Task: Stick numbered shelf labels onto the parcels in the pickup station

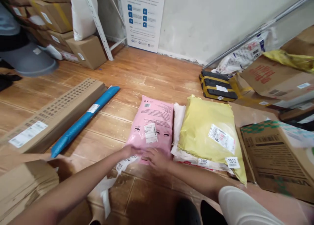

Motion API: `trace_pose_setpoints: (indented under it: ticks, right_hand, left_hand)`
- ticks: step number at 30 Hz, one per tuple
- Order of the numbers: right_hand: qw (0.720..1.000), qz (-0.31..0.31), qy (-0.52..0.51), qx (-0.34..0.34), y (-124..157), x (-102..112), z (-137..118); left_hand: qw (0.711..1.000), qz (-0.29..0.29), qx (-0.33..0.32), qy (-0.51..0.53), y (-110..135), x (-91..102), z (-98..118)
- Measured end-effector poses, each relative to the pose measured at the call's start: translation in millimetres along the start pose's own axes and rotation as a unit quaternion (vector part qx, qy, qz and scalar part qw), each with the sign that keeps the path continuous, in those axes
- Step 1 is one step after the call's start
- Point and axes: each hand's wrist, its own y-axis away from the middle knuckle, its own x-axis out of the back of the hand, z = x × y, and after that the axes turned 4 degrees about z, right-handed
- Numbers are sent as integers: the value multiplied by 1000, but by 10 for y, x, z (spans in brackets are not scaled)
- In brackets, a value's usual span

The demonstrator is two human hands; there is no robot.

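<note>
A pink mailer bag (153,120) with a white shipping label lies flat on the wooden floor in front of me. My left hand (131,150) and my right hand (157,159) meet at its near edge, both blurred by motion. They touch the bag's lower edge and a strip of white label paper (125,163). Right of the pink bag a yellow mailer (208,130) lies on top of a white parcel (179,120), with number stickers along the near edge.
A long flat cardboard box (51,115) and a blue tube-shaped parcel (83,120) lie at left. Cardboard boxes (277,153) crowd the right side, with a black-and-yellow package (217,85) behind. Stacked boxes (85,49) and a metal shelf frame (98,23) stand at the back.
</note>
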Motion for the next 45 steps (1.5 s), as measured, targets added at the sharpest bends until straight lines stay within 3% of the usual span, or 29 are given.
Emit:
trace_pose_setpoints:
  ticks: [2, 5, 8, 11, 13, 18, 22, 31, 35, 38, 42, 45]
  right_hand:
    - [973, 26, -204, -106, 16, -67, -328]
    - [870, 34, -445, -210, -149, -191, -704]
    - [814, 123, -508, -254, -400, -283, -884]
    - [793, 160, -522, -271, -577, -313, -945]
    - [793, 150, -523, -275, -635, -323, -974]
    - [829, 157, -458, -280, -659, -437, -1066]
    - [814, 157, -481, -286, -624, -564, -1081]
    - [800, 132, -487, -324, -399, -1022, -1032]
    - [770, 141, -500, -369, -368, -1134, -1099]
    - [753, 100, -521, -388, -393, -1172, -1128]
    - [807, 76, -462, -359, -435, -1252, -1102]
    - [850, 91, -396, -337, -436, -1247, -989]
  left_hand:
    - [999, 1, -39, 10, 288, -50, 52]
    - [990, 75, -108, 58, 697, -52, 98]
    - [979, 111, -118, 120, 969, 68, 128]
    - [977, 41, -71, 195, 1111, 261, 106]
    - [971, 16, -41, 233, 1165, 378, 37]
    - [963, 46, 3, 266, 1243, 501, -218]
    - [957, 22, 13, 288, 1250, 495, -350]
    - [978, 100, 41, 176, 1243, 395, -845]
    - [974, 54, 43, 217, 1316, 430, -919]
    - [976, 37, 37, 213, 1342, 433, -960]
    - [980, 72, 40, 180, 1323, 396, -1059]
    - [984, 12, 52, 171, 1305, 374, -1102]
